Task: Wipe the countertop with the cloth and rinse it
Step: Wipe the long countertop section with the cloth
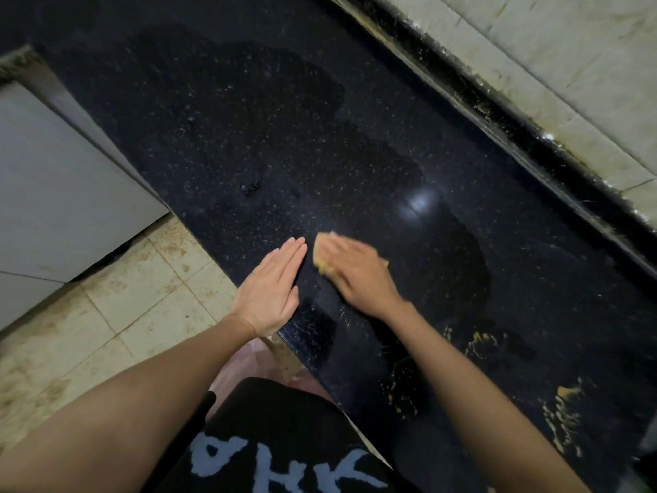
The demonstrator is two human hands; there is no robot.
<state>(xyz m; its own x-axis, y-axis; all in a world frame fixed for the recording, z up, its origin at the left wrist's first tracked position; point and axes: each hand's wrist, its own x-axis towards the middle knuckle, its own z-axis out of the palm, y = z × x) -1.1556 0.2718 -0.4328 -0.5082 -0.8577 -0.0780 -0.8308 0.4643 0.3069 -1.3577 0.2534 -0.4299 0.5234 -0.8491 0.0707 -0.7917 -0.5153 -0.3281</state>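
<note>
A black speckled countertop (284, 137) runs diagonally across the view. My right hand (359, 275) lies flat on a yellow cloth (321, 256) and presses it onto the counter near the front edge; most of the cloth is hidden under the palm. My left hand (273, 290) rests beside it with straight fingers at the counter's front edge, holding nothing. Yellowish smears (565, 410) mark the counter at the lower right. Wet dark patches spread over the middle of the surface.
A tiled wall (569, 65) with a grimy black upstand (497, 112) borders the counter's far side. A white appliance or cabinet (53, 193) stands to the left on a stained tiled floor (106, 332).
</note>
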